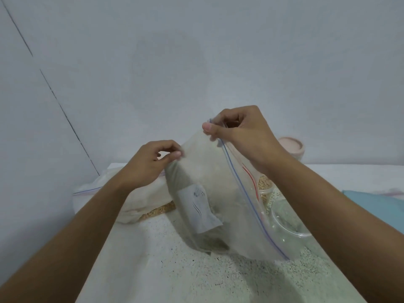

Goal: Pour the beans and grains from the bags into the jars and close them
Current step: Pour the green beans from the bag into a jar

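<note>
Head camera looks down on a clear zip bag point(209, 193) held upright between both hands. The left hand point(150, 165) pinches its upper left edge with thumb and curled fingers. The right hand point(242, 132), higher, pinches the zip strip at the top corner. The bag hangs below both hands down to the speckled table point(175, 276); whether it rests there is unclear. Below the right wrist, a jar of beans point(265, 184) and a clear jar's rim point(288, 228) show blurred through the plastic. Beyond the left wrist lies a second bag point(140, 200) with beans. A pink container point(293, 149) is half hidden behind the right hand.
</note>
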`<state>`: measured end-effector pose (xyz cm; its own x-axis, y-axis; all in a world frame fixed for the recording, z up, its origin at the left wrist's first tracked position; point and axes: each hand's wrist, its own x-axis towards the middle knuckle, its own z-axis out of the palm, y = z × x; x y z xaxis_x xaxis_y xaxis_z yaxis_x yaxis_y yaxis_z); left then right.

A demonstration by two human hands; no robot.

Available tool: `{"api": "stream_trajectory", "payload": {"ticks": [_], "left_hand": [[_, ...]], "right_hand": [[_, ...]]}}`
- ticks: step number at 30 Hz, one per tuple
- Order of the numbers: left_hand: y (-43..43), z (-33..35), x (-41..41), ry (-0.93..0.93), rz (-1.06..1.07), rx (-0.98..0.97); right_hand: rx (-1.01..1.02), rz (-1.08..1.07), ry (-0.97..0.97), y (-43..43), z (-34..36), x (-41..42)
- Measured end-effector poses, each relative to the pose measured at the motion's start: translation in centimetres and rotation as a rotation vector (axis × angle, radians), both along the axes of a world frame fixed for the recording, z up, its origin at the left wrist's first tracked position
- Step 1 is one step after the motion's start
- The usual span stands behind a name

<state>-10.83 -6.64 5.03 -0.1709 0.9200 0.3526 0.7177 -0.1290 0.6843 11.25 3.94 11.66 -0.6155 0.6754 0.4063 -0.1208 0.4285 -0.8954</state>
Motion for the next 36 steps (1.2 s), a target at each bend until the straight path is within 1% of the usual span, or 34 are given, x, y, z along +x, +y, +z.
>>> {"api": "stream_trajectory", "payload": {"ticks": [4, 6, 8, 10, 13, 17, 18, 21, 22, 24, 25, 27, 30, 32, 34, 36], "left_hand": [[0.3, 0.0, 0.0, -0.023, -0.065, -0.008], [0.7, -0.9, -0.7, -0.028, -0.067, -0.088], [0.9, -1.9, -2.1, 0.033, -0.071, -0.218], [1.1, -2.8, -3.1, 0.092, -0.058, -0.273], [1.3, -3.1, -3.7, 0.05, 0.01, -0.19], [1.3, -2.2, -3.3, -0.05, 0.049, -0.097], [1.2, -2.1, -3.3, -0.066, 0.052, -0.106], [1.4, -2.1, -3.4, 0.018, 0.017, -0.173], [1.4, -2.2, -3.6, 0.02, 0.024, -0.179], [1.2, -2.4, -4.1, -0.062, 0.048, -0.182], [1.2, -2.5, -4.2, -0.099, 0.027, -0.205], [1.4, -3.0, -4.2, -0.108, -0.012, -0.263], [1.8, -3.6, -4.7, -0.161, 0.088, -0.201], [2.0, -3.7, -4.9, -0.138, 0.155, -0.173], [2.2, -3.9, -4.8, -0.11, 0.189, -0.18], [2.2, -4.3, -4.7, -0.137, 0.166, -0.221]], "right_hand": [[-0.006, 0.009, 0.016, 0.6, -0.4, 0.9], [-0.026, 0.012, 0.011, 0.7, -0.8, 1.1], [-0.046, 0.024, -0.005, 0.8, -1.2, 1.0], [-0.055, 0.032, -0.023, 0.7, -1.3, 0.9], [-0.056, 0.037, -0.012, 0.5, -1.2, 1.1], [-0.075, 0.067, 0.07, 0.6, -0.8, 2.3], [-0.077, 0.075, 0.073, 0.5, -0.8, 2.4], [-0.105, 0.079, 0.053, 0.4, -1.1, 2.4], [-0.116, 0.074, 0.052, 0.5, -1.3, 2.5], [-0.127, 0.062, 0.066, 0.6, -1.5, 2.6], [-0.125, 0.059, 0.069, 0.7, -1.5, 2.6], [-0.12, 0.061, 0.065, 0.9, -1.7, 2.5], [-0.115, 0.058, 0.067, 1.0, -1.9, 2.5], [-0.118, 0.054, 0.07, 1.2, -2.1, 2.6], [-0.118, 0.051, 0.077, 1.4, -2.4, 2.6], [-0.123, 0.043, 0.085, 1.6, -2.6, 2.5]]}}
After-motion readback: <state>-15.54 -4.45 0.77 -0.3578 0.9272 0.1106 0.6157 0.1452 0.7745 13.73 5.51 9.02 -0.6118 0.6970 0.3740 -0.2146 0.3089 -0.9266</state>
